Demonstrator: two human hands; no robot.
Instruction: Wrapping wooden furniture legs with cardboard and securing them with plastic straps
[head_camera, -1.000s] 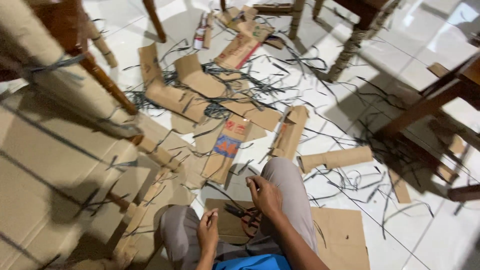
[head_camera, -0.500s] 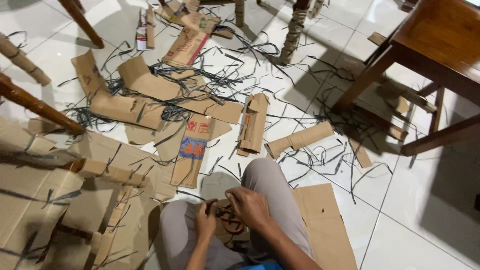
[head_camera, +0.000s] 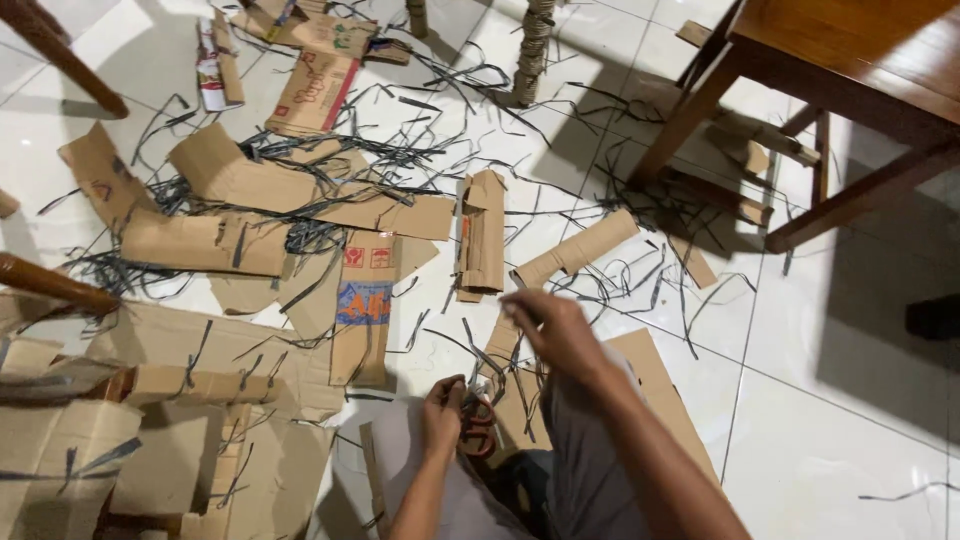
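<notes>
- Left hand (head_camera: 443, 408) closed around red-handled scissors (head_camera: 478, 425), low by the lap, over the flat cardboard sheet (head_camera: 650, 385) on the tiled floor (head_camera: 830, 450).
- Right hand (head_camera: 555, 325) raised, fingers pinching a thin dark strip (head_camera: 478, 352) running down-left toward the scissors.
- Rolled cardboard tube (head_camera: 578, 250) just beyond, long axis slanting up-right.
- No containers visible.

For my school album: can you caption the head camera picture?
Left hand on red-handled scissors, right hand raised above scattered cardboard.
</notes>
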